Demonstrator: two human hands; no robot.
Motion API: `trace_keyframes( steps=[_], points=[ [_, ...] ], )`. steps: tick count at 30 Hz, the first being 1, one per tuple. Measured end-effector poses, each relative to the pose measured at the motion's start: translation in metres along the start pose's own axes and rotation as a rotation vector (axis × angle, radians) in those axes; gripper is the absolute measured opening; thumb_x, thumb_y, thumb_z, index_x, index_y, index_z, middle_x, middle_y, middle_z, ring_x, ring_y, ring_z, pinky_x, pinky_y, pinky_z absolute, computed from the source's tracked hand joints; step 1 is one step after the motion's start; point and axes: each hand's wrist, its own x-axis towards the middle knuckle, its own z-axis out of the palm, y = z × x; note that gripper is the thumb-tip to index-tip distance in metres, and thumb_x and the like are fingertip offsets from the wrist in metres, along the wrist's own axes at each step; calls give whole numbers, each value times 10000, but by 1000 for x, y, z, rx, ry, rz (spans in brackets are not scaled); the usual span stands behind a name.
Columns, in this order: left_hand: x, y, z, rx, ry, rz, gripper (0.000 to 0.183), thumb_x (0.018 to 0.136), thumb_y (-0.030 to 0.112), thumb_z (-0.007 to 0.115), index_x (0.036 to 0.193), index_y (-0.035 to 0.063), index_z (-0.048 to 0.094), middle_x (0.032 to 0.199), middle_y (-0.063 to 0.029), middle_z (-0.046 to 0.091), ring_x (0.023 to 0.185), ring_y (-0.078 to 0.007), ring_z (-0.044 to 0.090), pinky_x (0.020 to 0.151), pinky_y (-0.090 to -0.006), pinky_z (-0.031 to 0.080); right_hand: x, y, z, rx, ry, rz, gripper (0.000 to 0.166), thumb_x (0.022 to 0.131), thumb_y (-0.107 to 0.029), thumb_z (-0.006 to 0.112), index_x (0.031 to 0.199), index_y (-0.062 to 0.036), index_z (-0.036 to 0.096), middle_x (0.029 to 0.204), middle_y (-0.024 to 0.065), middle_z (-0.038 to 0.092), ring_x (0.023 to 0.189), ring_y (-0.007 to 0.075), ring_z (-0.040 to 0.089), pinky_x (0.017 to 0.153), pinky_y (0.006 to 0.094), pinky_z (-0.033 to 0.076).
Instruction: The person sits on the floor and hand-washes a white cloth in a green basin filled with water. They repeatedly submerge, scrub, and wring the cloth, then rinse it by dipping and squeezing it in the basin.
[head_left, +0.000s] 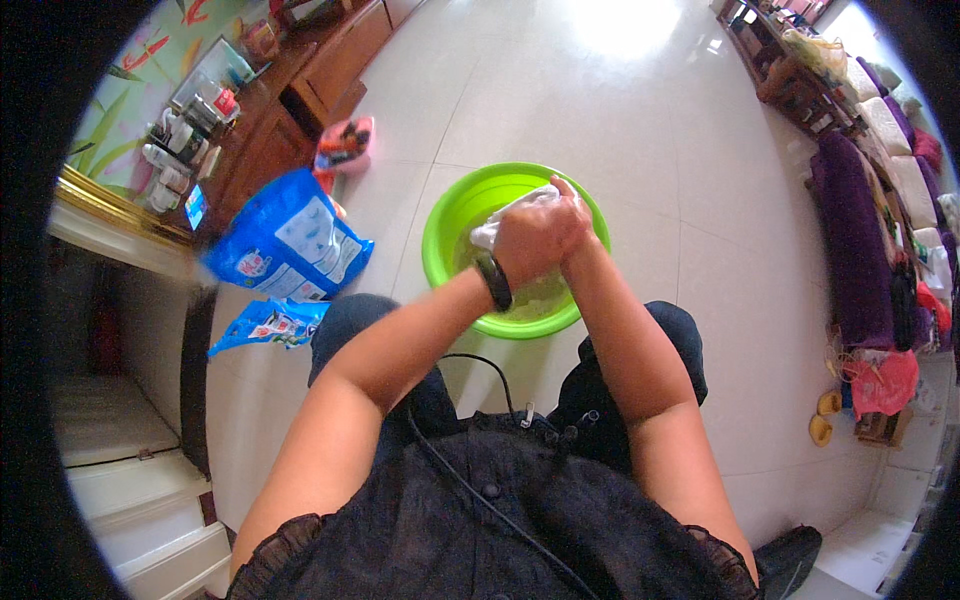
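A lime-green plastic basin (441, 247) stands on the floor between my knees, with cloudy, sudsy water (541, 300) in it. Over the basin, my left hand (525, 240) and my right hand (576, 219) are pressed together around a wet white cloth (529, 201). Part of the cloth sticks out beyond the fingers towards the far rim. A dark band (493, 281) circles my left wrist. The fingers overlap, so much of the grip and the cloth inside it is hidden.
Left of the basin stands a large blue plastic bag (289, 236), with a torn blue piece (266, 324) near it. Behind are a pink bin (360, 150) and a wooden cabinet (262, 150). A purple-covered sofa (855, 240) and yellow slippers (823, 420) lie right. A black cable (480, 487) crosses my front.
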Motion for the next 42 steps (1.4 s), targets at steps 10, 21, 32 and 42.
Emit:
trace_keyframes(
  steps=[10,21,32,42],
  points=[
    [-8,-19,15,62,15,-17,294,902,353,441,769,98,504,575,-130,545,501,-321,557,447,-432,440,26,16,-19,-675,-78,-530,229,909,-290,456,905,-94,575,906,68,610,840,220,580,823,403,477],
    [3,5,-6,0,-70,-119,279,878,357,485,815,97,562,660,-154,598,607,-335,604,525,-440,471,-3,3,1,183,-117,107,253,888,-323,481,853,-80,541,869,87,601,756,247,579,718,412,490],
    [-4,-5,14,171,-121,-181,291,899,351,430,806,90,521,610,-138,562,541,-315,578,495,-425,462,22,13,-25,435,-715,-46,249,930,-281,417,851,-100,568,861,88,615,834,221,581,796,411,480],
    [-5,-1,17,129,-196,-122,272,899,334,462,800,101,562,619,-153,574,557,-323,584,505,-436,462,34,15,-41,-60,-73,-163,262,905,-319,460,989,-91,560,923,55,584,839,216,559,782,374,482]
  ],
)
